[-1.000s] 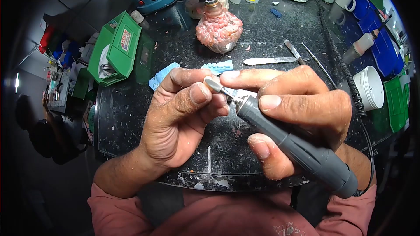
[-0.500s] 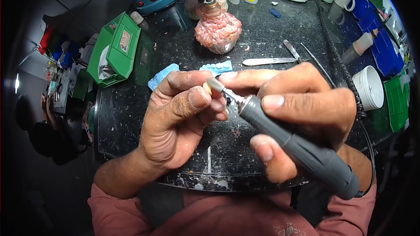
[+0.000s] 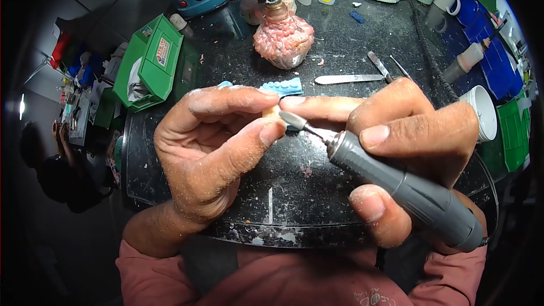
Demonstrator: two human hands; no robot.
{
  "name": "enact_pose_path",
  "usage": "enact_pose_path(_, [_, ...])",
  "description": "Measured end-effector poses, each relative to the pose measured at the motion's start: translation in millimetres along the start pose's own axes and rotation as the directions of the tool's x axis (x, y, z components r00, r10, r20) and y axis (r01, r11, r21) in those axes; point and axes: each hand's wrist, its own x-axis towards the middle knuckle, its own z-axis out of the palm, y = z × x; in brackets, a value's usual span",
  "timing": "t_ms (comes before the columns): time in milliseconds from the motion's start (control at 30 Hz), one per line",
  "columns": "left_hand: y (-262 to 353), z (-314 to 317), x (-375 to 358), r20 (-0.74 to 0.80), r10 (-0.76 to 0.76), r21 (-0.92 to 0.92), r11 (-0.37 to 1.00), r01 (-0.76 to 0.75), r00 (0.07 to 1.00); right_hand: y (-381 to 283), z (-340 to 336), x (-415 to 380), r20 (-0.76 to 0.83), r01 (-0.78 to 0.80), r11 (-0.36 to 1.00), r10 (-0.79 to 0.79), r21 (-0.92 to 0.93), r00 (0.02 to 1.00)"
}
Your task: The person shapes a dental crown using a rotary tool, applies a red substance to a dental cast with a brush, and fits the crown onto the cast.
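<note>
Head view: we see our right hand (image 3: pixel 408 130) wrapped around a grey rotary handpiece (image 3: pixel 405 190), its grip closed, thumb on top and fingers under the barrel. The handpiece's long axis runs diagonally from the near right edge of the tabletop (image 3: pixel 351 34) up toward the middle, and its pale bur (image 3: pixel 290 119) points up and to the left. Our left hand (image 3: pixel 212 147) pinches a small cream-coloured piece (image 3: pixel 273 114) between thumb tip and forefinger, the grip closed tight on it; the piece is held above the middle of the tabletop, and the bur tip sits right against it. What the piece is exactly we cannot tell, since the fingers hide most of it. Our right forefinger stretches out to meet the left fingertips just behind the bur. Behind the hands a light blue mould (image 3: pixel 281 86) lies flat, a pink lumpy mound (image 3: pixel 283 39) stands toward the far edge, and a metal spatula (image 3: pixel 348 79) lies beside it. A green box (image 3: pixel 150 62) sits at the far left corner, a white cup (image 3: pixel 481 112) at the right edge
</note>
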Motion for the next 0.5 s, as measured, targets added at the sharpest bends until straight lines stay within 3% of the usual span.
enact_pose_path(67, [-0.2,-2.6,-2.5,0.071,0.061,0.208,0.975,-0.074,0.996,2.0,-2.0,3.4,0.087,0.065,0.998,-0.065,-0.001,0.994])
enact_pose_path(100, [-0.3,-3.1,-2.5,0.07,0.06,0.208,0.975,-0.073,0.996,1.7,-4.7,5.4,0.086,0.065,0.998,-0.064,-0.001,0.994])
enact_pose_path(167, [-0.7,-3.7,-2.3,0.088,0.084,0.219,0.97,-0.102,0.993,-1.3,-11.5,8.3,0.352,0.218,0.955,-0.138,-0.2,0.926])
enact_pose_path(400, [1.7,-3.3,-2.1,0.083,0.028,0.215,0.976,-0.045,0.996,1.0,-8.5,4.7,0.311,0.194,0.969,-0.138,-0.155,0.94])
enact_pose_path(500, [1.3,0.3,-0.8,0.048,0.042,0.097,0.994,-0.047,0.998,-1.1,-13.6,9.0,0.358,0.193,0.959,-0.11,-0.207,0.927])
